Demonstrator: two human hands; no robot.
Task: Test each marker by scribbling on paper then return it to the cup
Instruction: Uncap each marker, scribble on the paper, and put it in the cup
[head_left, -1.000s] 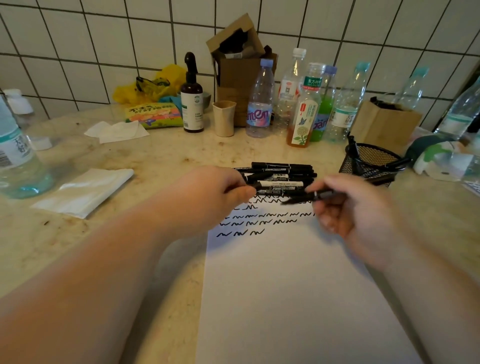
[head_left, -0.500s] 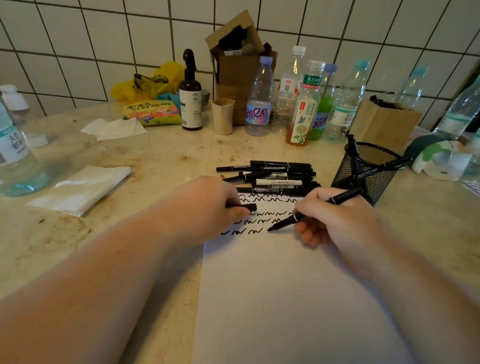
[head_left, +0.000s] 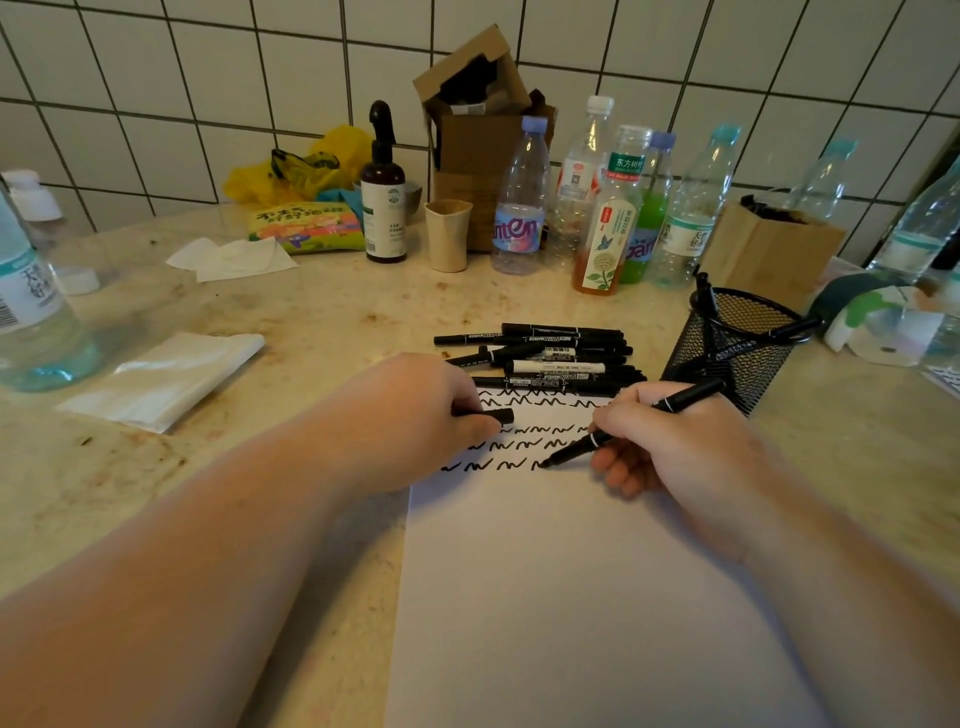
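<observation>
Marble-patterned worktop (head_left: 322, 322) carries a folded tissue (head_left: 161, 376) at the left. Further right, the left hand (head_left: 415, 421) rests on the paper's (head_left: 571, 597) edge, its grip pinching a black cap (head_left: 498, 415). Loose black markers (head_left: 545, 358) lie just beyond the paper. The right hand (head_left: 675, 452) clamps its grip round a marker (head_left: 623, 426), tip on the bottom scribble row. A mesh cup (head_left: 737, 343) stands at the right, holding markers.

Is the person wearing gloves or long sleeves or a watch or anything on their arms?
No. Both forearms are bare all the way to the bottom edge of the picture, so no sleeves show. The left hand and right hand have no gloves, and no rings, watch or bracelet are visible on them.
</observation>
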